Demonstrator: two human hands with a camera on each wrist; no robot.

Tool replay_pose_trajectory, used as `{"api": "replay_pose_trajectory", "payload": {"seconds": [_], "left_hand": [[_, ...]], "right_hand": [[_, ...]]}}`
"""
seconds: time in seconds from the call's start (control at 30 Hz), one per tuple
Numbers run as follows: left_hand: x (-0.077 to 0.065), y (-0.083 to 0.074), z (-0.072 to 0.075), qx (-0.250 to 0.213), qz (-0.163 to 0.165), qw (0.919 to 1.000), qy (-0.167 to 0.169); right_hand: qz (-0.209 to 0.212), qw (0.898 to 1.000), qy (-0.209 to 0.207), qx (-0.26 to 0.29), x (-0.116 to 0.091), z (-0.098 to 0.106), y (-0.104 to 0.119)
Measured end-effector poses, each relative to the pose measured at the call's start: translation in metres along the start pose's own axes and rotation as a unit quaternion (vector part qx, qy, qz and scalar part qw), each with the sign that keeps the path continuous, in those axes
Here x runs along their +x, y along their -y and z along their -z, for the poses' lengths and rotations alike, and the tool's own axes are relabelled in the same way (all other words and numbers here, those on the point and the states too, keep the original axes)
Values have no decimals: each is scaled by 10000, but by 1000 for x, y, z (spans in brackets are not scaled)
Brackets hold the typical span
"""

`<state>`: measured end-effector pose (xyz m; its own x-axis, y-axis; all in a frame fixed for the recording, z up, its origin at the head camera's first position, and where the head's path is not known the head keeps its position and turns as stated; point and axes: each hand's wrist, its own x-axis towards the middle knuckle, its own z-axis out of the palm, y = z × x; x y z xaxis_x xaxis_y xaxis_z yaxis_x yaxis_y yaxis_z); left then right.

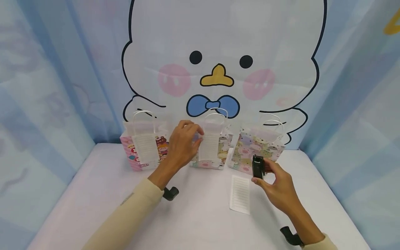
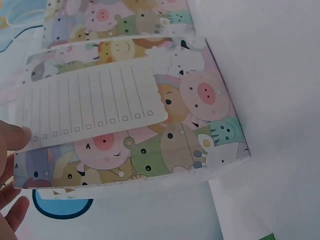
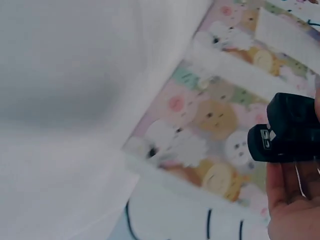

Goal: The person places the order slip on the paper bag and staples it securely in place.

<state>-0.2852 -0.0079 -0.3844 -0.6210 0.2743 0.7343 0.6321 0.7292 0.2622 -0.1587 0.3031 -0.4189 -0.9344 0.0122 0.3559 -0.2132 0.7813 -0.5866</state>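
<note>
My right hand holds a small black stapler between thumb and fingers, raised in front of the right animal-print gift bag. In the right wrist view, the stapler overlaps that bag. At the top of the middle gift bag is my left hand, with thumb and forefinger apart. A lined paper slip lies against this bag's front. The left wrist view shows the left thumb right at the slip's edge, the other fingers spread below.
A pink gift bag with another lined slip on its front stands at the left. One loose lined slip lies on the white table before the right bag. A printed curtain hangs close behind the bags.
</note>
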Motion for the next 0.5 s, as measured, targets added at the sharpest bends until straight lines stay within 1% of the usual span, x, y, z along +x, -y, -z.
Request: {"api": "replay_pose_trajectory", "payload": {"seconds": [0.13,0.27,0.37,0.43,0.5], "left_hand": [[-2,-3,7,39,63,9993,-367],[-2,-14,11,-9,42,9959,-904],[0,-28,11,-61,-187,9926,-1199],[1,-38,9,-93,-411,9914,-1239],[3,-48,5,-134,-639,9909,-1173]], "right_hand": [[-347,9982,156,-471,-13,6,-17],[-629,9927,282,-989,-25,13,-34],[-877,9859,496,-1338,-31,20,-46],[-1048,9805,685,-1514,-34,25,-54],[-1199,9747,913,-1652,-36,30,-62]]}}
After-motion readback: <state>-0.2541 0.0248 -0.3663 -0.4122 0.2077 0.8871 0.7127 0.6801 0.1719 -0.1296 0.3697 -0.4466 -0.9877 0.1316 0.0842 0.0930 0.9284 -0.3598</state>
